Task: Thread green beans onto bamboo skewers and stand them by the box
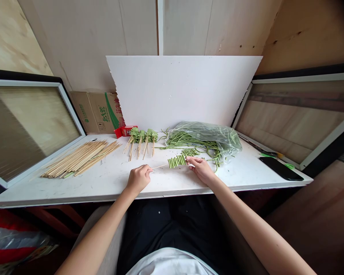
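My left hand (pixel 138 178) is closed on the bare end of a bamboo skewer (pixel 159 166) that lies low over the white table (pixel 109 183). A row of short green bean pieces (pixel 177 160) is threaded on its far end. My right hand (pixel 200 168) pinches at the right end of that row, fingers pressed together near the skewer's tip. Just beyond lies a small heap of cut bean pieces (pixel 190 152).
A pile of bare skewers (pixel 80 158) lies at the left. Finished bean skewers (pixel 141 139) rest at the back beside a red packet (pixel 124 131). A plastic bag of long beans (pixel 203 139) sits at right. A black phone (pixel 281 168) lies near the right edge.
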{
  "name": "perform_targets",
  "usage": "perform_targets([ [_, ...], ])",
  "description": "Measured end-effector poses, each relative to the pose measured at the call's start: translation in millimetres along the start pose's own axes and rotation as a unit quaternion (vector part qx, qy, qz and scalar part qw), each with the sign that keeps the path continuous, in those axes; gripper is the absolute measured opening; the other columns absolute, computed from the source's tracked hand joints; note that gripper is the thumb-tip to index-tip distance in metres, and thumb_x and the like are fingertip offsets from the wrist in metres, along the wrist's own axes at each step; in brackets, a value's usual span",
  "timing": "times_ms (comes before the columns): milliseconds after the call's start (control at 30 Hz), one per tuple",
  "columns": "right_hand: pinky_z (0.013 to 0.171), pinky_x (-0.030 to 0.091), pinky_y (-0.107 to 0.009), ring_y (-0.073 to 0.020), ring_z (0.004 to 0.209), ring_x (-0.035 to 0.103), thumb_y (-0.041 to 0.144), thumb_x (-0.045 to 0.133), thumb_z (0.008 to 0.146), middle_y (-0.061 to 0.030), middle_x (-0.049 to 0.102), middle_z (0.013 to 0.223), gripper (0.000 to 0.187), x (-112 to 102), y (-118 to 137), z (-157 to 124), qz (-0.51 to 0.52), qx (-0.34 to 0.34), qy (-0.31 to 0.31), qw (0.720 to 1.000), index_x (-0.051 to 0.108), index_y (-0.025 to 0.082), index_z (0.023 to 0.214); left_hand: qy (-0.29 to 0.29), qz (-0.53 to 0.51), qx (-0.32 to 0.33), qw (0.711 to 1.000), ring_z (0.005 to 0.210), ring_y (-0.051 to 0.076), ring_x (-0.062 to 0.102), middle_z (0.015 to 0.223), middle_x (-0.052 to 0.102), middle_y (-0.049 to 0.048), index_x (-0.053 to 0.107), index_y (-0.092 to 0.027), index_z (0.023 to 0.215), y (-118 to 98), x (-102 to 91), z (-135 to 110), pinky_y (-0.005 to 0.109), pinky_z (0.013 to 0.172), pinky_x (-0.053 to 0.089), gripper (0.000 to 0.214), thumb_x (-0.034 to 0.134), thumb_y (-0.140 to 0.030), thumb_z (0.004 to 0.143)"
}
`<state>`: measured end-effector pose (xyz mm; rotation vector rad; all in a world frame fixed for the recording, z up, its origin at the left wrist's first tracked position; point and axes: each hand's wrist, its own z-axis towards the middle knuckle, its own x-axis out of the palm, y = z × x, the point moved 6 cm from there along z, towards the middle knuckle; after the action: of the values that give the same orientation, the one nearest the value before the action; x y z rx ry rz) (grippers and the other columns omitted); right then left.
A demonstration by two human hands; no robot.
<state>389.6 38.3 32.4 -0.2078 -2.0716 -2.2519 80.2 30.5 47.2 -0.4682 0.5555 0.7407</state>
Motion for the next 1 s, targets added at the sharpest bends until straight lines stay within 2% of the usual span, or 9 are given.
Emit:
perform_targets([
  [633,0.070,0.047,-0.031,-0.0223,0.094,0.064,0.054,0.089,0.071,-0.0043,0.076,0.104,0.031,0.6,-0.9,0.1,0.008,0.007,-0.002,1.000,0.082,0.027,0.085,0.000,-0.009,0.008,1.000,0.068,0.018,0.073,0.078,0.079,0.0006,0.065,-0.023,0.076,0.9,1.2,-1.0,0.026,0.058,0.051,0.025,0.053,-0.003,0.085],
  [867,0.072,0.049,-0.032,-0.0244,0.102,0.065,0.052,0.090,0.069,-0.0042,0.076,0.114,0.030,-0.8,-2.3,-0.3,0.010,0.012,-0.026,1.000,0.083,0.028,0.087,0.000,-0.014,0.011,1.000,0.069,0.018,0.074,0.079,0.079,0.0003,0.065,-0.022,0.076,-0.2,1.2,-0.8,0.026,0.057,0.051,0.026,0.053,-0.001,0.083],
  [1000,0.072,0.050,-0.033,-0.0248,0.101,0.066,0.051,0.091,0.069,-0.0041,0.077,0.111,0.029,-1.5,-4.4,0.8,0.007,0.007,-0.031,0.999,0.083,0.029,0.086,-0.008,-0.009,0.019,1.000,0.067,0.018,0.073,0.078,0.079,0.0000,0.066,-0.022,0.077,0.6,1.6,-1.9,0.026,0.057,0.050,0.025,0.054,-0.001,0.082],
])
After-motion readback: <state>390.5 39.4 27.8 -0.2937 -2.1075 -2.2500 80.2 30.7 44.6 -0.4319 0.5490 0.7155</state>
